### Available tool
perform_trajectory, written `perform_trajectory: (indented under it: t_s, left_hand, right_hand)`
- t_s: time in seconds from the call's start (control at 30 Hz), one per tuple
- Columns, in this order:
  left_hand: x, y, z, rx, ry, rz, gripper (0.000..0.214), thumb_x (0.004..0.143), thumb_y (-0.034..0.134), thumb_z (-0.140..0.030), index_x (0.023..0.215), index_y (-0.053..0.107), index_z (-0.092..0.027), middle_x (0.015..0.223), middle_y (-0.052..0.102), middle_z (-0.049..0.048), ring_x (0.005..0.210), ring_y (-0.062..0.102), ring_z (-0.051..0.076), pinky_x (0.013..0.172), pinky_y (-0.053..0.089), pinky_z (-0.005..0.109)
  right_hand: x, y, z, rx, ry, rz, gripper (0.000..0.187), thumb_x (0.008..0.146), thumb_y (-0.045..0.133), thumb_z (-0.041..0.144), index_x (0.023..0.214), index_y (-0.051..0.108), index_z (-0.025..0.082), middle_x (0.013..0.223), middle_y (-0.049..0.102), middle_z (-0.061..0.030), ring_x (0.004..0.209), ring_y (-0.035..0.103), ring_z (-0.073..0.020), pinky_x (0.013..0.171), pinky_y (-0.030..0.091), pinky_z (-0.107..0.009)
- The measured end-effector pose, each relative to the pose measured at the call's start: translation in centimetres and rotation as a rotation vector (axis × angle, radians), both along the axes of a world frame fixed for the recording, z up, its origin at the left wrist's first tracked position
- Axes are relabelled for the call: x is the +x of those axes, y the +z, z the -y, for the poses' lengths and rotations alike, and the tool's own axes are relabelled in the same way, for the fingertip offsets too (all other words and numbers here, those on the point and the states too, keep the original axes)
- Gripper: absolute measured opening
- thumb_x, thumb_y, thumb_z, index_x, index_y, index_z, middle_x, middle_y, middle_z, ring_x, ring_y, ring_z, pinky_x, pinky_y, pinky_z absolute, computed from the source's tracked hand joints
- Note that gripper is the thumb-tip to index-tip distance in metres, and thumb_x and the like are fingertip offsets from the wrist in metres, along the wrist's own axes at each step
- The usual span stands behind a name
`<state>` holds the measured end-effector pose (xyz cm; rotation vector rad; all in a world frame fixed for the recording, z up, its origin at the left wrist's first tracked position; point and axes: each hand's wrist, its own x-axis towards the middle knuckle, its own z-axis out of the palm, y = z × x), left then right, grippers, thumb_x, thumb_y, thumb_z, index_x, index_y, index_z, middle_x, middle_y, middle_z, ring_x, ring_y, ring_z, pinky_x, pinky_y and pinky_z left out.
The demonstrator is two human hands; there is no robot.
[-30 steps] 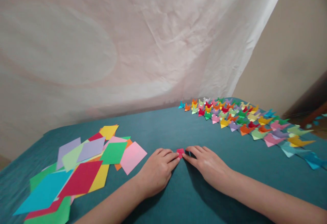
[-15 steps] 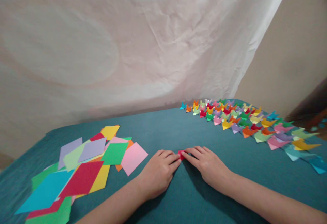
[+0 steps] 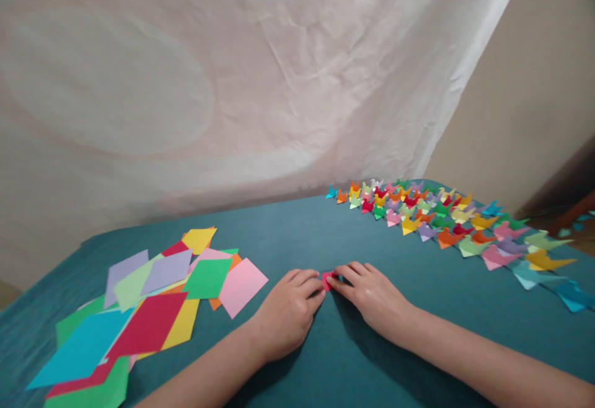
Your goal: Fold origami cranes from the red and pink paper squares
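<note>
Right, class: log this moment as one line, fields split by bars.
left hand: fingertips on red folded paper | right hand: fingertips on it | at left: loose paper squares | at right: folded figures

Soft, diffuse, even light, without glare. The pale backdrop sheet (image 3: 232, 85) is brightest, with faint broad shading across its creases. The left hand (image 3: 286, 312) and right hand (image 3: 372, 299) cast weak, soft-edged shadows on the teal tablecloth (image 3: 297, 228) beneath them. Wide-angle distortion stretches the frame edges; the folded paper figures (image 3: 548, 262) at the right edge appear smeared and blurred.
</note>
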<state>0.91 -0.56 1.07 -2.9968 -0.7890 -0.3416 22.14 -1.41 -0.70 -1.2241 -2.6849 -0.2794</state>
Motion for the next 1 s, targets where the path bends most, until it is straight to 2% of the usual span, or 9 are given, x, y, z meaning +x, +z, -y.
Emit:
perform_trajectory:
  t_s: [0.3,0.47,0.77,1.0]
  left_hand:
    - [-0.1,-0.1,-0.1,0.007,0.0,0.029,0.023,0.09,0.043,-0.014,0.105,0.061,-0.016,0.105,0.061,0.0077,0.114,0.047,0.022,0.097,0.037,0.039]
    - [0.1,-0.4,0.1,-0.037,0.033,0.074,0.032,0.085,0.044,-0.011,0.114,0.055,-0.015,0.116,0.059,0.0074,0.113,0.047,0.022,0.098,0.036,0.039]
    - [1.1,0.2,1.1,-0.072,0.097,0.01,0.038,0.091,0.043,-0.034,0.123,0.05,-0.015,0.122,0.054,0.0089,0.116,0.044,0.025,0.104,0.03,0.043]
    - [1.3,0.5,1.1,-0.028,0.109,-0.023,0.036,0.092,0.041,-0.034,0.119,0.053,-0.014,0.119,0.055,0.0092,0.119,0.042,0.025,0.105,0.029,0.044]
  right_hand:
    - [0.0,0.0,-0.1,-0.018,-0.012,0.011,0.033,0.085,0.054,0.012,0.117,0.056,0.021,0.104,0.059,-0.0068,0.093,0.052,-0.0234,0.072,0.042,-0.035]
    - [-0.1,0.0,-0.1,0.0,-0.002,0.022,0.029,0.085,0.054,0.013,0.113,0.057,0.021,0.103,0.059,-0.0065,0.092,0.051,-0.0226,0.071,0.041,-0.034]
    - [-0.2,0.5,0.2,0.026,-0.003,0.027,0.02,0.088,0.051,0.014,0.106,0.059,0.02,0.1,0.06,-0.0065,0.09,0.051,-0.0213,0.069,0.041,-0.032]
    - [-0.3,0.6,0.1,0.003,-0.007,0.042,0.02,0.087,0.054,0.016,0.106,0.059,0.019,0.098,0.06,-0.0062,0.09,0.052,-0.0215,0.07,0.042,-0.033]
